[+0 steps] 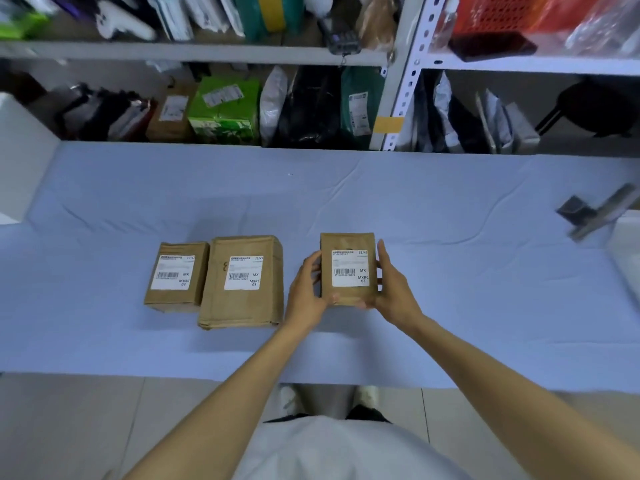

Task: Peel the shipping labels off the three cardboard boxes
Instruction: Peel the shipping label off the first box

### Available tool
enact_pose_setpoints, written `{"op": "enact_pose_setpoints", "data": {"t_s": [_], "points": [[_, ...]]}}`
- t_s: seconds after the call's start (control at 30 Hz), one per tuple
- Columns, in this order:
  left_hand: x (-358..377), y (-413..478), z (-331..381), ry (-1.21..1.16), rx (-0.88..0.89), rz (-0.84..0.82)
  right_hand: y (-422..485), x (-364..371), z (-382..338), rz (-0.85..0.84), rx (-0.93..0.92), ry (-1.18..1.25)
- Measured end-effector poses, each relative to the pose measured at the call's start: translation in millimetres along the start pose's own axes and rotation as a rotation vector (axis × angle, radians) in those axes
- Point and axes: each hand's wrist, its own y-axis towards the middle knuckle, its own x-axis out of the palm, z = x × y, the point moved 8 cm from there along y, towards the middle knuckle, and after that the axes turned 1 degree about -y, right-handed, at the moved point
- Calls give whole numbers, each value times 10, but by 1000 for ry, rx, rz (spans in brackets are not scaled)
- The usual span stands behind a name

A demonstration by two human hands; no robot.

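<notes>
While both hands grip one cardboard box, the other two boxes lie to the left of the left hand on the blue table cover [104,202]. Farthest from that hand, at the left margin of the cover, stands a white block [20,150]. Next comes the small box [173,299], flat on the cover, with its white label [173,271] stuck to the top face. Against its right side, touching or nearly so, lies the large box [242,306], also flat, with its label [244,272] in place and the barcode facing up. The large box is just beside the left hand [306,289], with a narrow gap between them.

The left hand grips the left edge of the held box [348,242]: the fingers curl round the side and the thumb presses the lower front corner. The held box sits between the two hands, label side toward the camera. Whether its underside rests on the cover cannot be told. Its label [350,268] lies flat at all four corners. The right hand [394,289] grips the opposite edge: the fingers run nearly straight up the right side and the thumb closes on the lower front corner.

Well to the right of the right hand, near the right margin of the cover, lies a grey-and-black tool [595,213], too blurred to identify. Beyond both hands, a white metal rack [398,98] holds parcels, among them a green package [225,109].
</notes>
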Motion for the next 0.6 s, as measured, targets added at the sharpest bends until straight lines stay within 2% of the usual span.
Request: {"op": "enact_pose_setpoints", "data": {"t_s": [0.6], "points": [[-19,35,15,-72,4,10,69,19,135,-93,18,50]]}}
